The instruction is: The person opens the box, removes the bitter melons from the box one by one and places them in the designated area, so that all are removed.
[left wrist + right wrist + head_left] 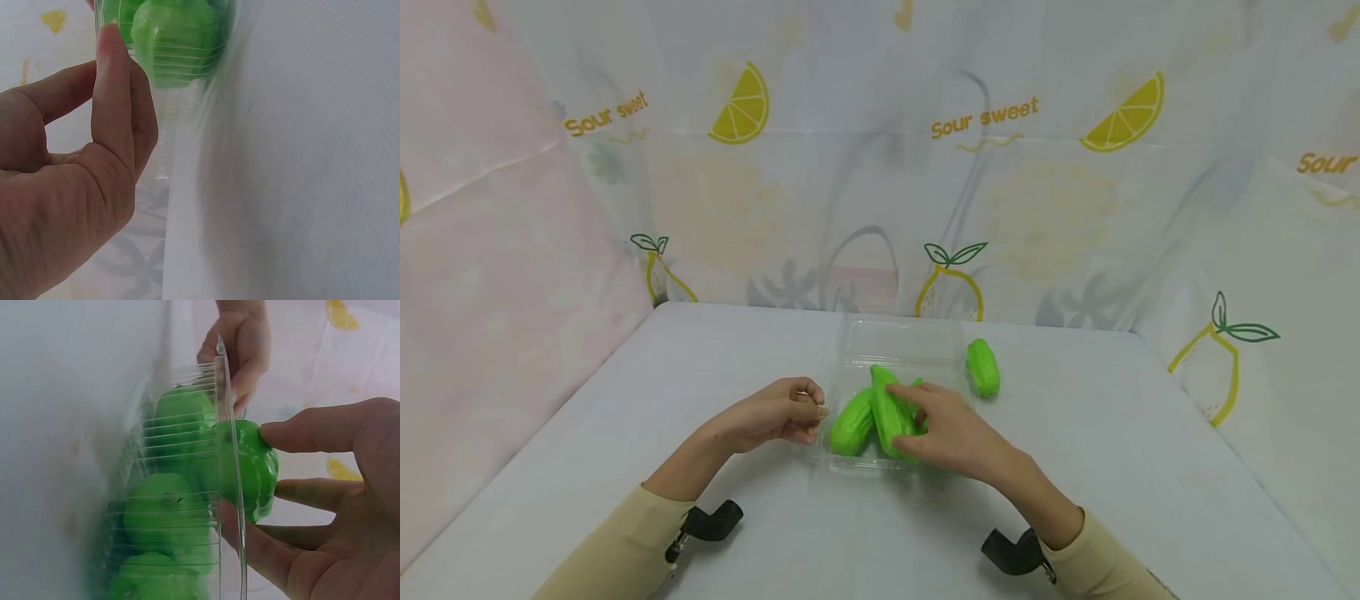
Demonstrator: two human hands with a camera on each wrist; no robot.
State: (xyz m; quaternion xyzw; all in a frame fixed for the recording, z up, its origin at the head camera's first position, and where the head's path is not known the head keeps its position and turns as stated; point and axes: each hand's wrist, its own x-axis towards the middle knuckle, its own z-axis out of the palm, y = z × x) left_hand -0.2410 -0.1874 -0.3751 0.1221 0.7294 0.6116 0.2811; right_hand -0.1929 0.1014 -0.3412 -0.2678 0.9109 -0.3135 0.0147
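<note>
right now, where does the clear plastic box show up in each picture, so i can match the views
Head: the clear plastic box sits just below the picture's centre.
Left wrist: part of it shows at the top, left of centre, cut off by the top edge.
Right wrist: it fills the middle and lower left, running off the bottom.
Shared landmark: the green vegetables inside it.

Head view looks forward-down; close wrist views share the clear box.
</note>
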